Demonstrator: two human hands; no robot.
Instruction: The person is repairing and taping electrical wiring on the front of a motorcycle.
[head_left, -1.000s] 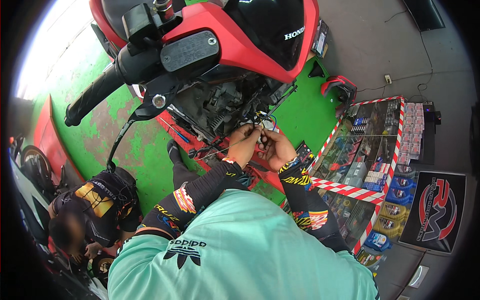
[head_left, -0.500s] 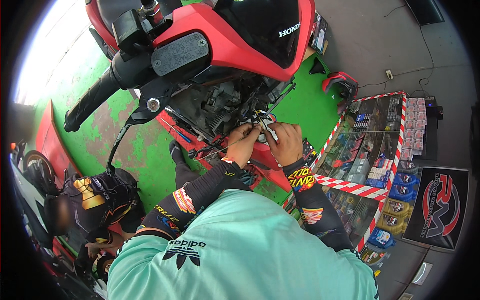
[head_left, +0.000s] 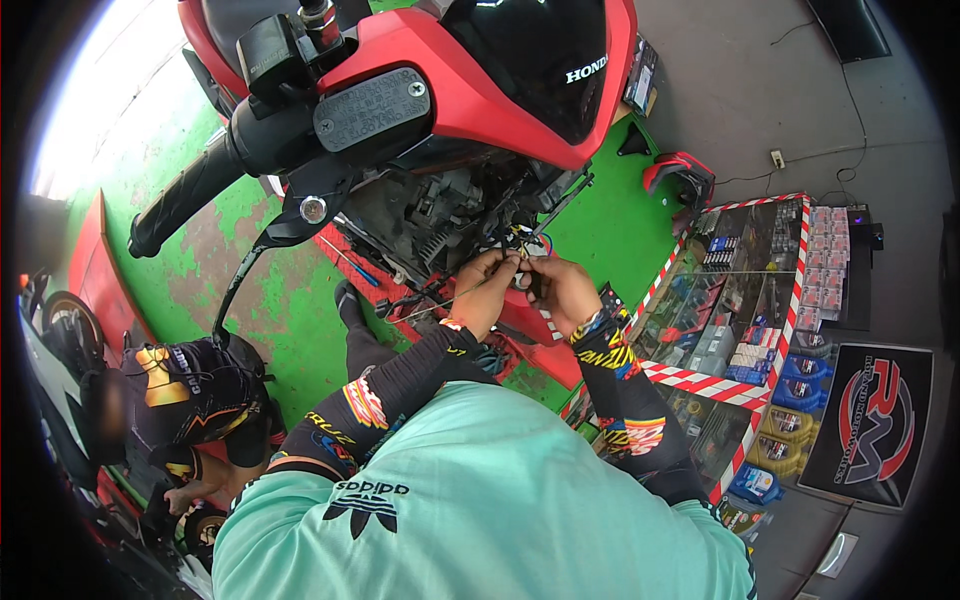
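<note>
Under the front of a red and black scooter (head_left: 520, 140), both my hands work close together. My left hand (head_left: 486, 292) is closed in a pinch on a thin wire (head_left: 425, 312), which trails back toward the lower left. Just beside it, my right hand (head_left: 563, 292) has its fingers pressed together at the ends of the wires, on something too small to make out. A bunch of wires and a pale connector (head_left: 527, 240) lie just beyond my fingertips. Above to the left is the exposed dark inside of the scooter, with a finned metal part (head_left: 430, 243).
The handlebar grip (head_left: 185, 198) and brake lever (head_left: 238, 285) stick out on the left. A blue-handled screwdriver (head_left: 366, 275) lies on a red surface. At the right stands a glass display case (head_left: 800, 290) edged in striped tape. Another person (head_left: 195, 390) crouches at the lower left.
My right hand has turned and drawn slightly down and inward, its fingers more curled. My left hand keeps its pinch nearly in place. The view has shifted slightly.
</note>
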